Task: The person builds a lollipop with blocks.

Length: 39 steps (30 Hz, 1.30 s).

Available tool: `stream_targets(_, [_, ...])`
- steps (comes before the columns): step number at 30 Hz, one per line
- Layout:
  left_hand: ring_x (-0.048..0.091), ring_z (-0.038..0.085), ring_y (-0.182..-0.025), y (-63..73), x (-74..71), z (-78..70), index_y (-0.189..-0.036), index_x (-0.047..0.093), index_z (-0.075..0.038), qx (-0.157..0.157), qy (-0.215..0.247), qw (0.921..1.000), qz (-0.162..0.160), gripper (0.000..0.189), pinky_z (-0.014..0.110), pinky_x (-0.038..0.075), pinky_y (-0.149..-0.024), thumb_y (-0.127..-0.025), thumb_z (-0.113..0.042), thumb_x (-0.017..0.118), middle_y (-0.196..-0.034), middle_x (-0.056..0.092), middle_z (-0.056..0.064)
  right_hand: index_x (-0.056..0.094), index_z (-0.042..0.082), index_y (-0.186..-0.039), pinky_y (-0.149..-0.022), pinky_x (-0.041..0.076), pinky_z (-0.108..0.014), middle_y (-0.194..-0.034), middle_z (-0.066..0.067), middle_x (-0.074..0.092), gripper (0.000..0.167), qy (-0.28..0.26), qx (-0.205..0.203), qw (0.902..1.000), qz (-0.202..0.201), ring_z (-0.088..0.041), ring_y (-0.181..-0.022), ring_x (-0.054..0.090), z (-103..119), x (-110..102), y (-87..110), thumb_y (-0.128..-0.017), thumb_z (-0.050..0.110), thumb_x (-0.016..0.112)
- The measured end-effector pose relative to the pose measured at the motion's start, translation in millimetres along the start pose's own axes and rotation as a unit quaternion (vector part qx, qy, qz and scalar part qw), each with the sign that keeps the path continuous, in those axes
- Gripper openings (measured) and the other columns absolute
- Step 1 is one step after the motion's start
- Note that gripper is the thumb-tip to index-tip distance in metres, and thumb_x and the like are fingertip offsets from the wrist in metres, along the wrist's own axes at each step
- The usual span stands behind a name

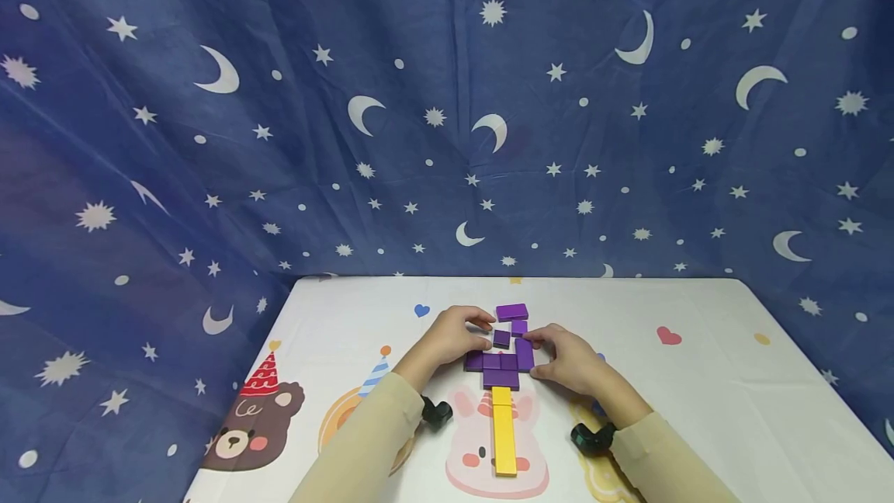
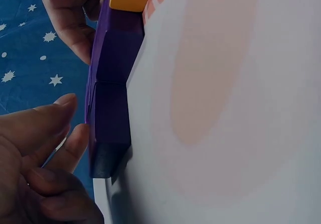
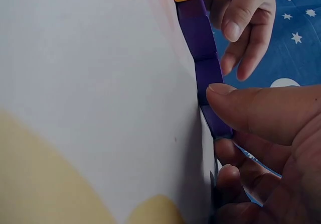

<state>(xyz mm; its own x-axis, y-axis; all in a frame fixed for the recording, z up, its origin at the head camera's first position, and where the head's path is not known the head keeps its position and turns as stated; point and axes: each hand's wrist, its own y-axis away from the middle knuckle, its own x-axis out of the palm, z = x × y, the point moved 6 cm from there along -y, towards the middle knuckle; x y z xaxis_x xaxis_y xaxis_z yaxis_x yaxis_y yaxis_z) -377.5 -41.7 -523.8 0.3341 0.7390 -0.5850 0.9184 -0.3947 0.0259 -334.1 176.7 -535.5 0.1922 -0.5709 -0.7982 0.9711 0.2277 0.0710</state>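
Flat purple blocks form a ring-like layout on the table. My left hand (image 1: pixel 454 336) hovers at its left, fingers loosely bent beside a small dark purple square block (image 1: pixel 501 339); nothing shows between thumb and fingers. On the right side, my right hand (image 1: pixel 569 359) holds an upright purple rectangular block (image 1: pixel 524 355) between thumb and index finger. In the right wrist view, the right thumb (image 3: pixel 251 106) lies against a purple block (image 3: pixel 208 78). The left wrist view shows the left fingertips close to a purple block (image 2: pixel 110 116); contact there is unclear.
Below the purple layout a column of yellow blocks (image 1: pixel 504 433) runs toward me. Another purple block (image 1: pixel 512 312) lies at the top. The white table cover (image 1: pixel 698 410) has printed cartoon animals, and a blue star-patterned curtain (image 1: pixel 447 138) hangs behind it.
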Motion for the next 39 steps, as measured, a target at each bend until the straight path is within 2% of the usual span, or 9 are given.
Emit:
stream_targets(9, [0.071,0.022,-0.118,-4.3,2.2,-1.5,-0.125,0.079,-0.017,-0.012,-0.024,0.9996,0.006,0.041,0.048,0.050,-0.113,-0.085,-0.013,0.089,-0.109,0.081,-0.003,0.071,0.016,-0.138,-0.107,0.053,-0.054,-0.123,0.000,0.069,0.061,0.000,-0.004,1.0000,-0.002,-0.021,-0.107,0.061,-0.4,0.3,0.6,-0.082,0.020,0.094])
stream_targets(13, [0.071,0.018,-0.109,-6.2,3.6,-2.8,-0.124,0.079,-0.016,-0.014,-0.031,0.9994,0.009,0.041,0.046,0.052,-0.109,-0.084,-0.013,0.090,-0.104,0.081,-0.003,0.070,0.016,-0.139,-0.108,0.053,-0.055,-0.123,0.000,0.069,0.061,-0.002,-0.005,1.0000,-0.001,-0.022,-0.109,0.062,-0.5,0.3,1.1,-0.082,0.020,0.093])
stream_targets(21, [0.066,0.011,-0.097,-10.2,5.9,-5.3,-0.119,0.080,-0.017,-0.027,-0.041,0.9987,0.012,0.038,0.042,0.053,-0.103,-0.083,-0.013,0.091,-0.096,0.076,-0.008,0.070,0.017,-0.139,-0.109,0.052,-0.055,-0.122,0.001,0.069,0.061,0.000,-0.007,1.0000,-0.002,-0.022,-0.108,0.061,0.0,-1.4,1.7,-0.082,0.021,0.093])
stream_targets(24, [0.065,0.011,-0.097,-11.3,7.4,-5.0,-0.119,0.081,-0.018,-0.032,-0.045,0.9984,0.011,0.038,0.043,0.052,-0.104,-0.083,-0.014,0.092,-0.097,0.076,-0.009,0.070,0.016,-0.139,-0.106,0.053,-0.052,-0.121,0.001,0.069,0.061,0.001,-0.010,0.9999,-0.001,-0.021,-0.106,0.060,0.6,-2.1,1.6,-0.082,0.021,0.093])
stream_targets(30, [0.064,0.012,-0.096,-12.9,7.9,-6.3,-0.119,0.080,-0.018,-0.027,-0.052,0.9982,0.011,0.039,0.042,0.052,-0.103,-0.082,-0.014,0.093,-0.096,0.075,-0.009,0.071,0.016,-0.138,-0.088,0.050,-0.039,-0.117,0.001,0.067,0.061,0.005,-0.014,0.9999,-0.003,-0.018,-0.095,0.055,1.0,-2.6,0.2,-0.082,0.019,0.093])
stream_targets(39, [0.061,0.011,-0.086,-13.7,11.2,-8.6,-0.109,0.082,-0.018,-0.025,-0.084,0.9960,0.019,0.027,0.036,0.050,-0.094,-0.084,-0.016,0.092,-0.084,0.069,-0.009,0.070,0.016,-0.139,-0.090,0.050,-0.040,-0.117,0.002,0.068,0.062,0.004,-0.015,0.9999,-0.003,-0.018,-0.096,0.055,0.2,-1.7,0.9,-0.082,0.020,0.093])
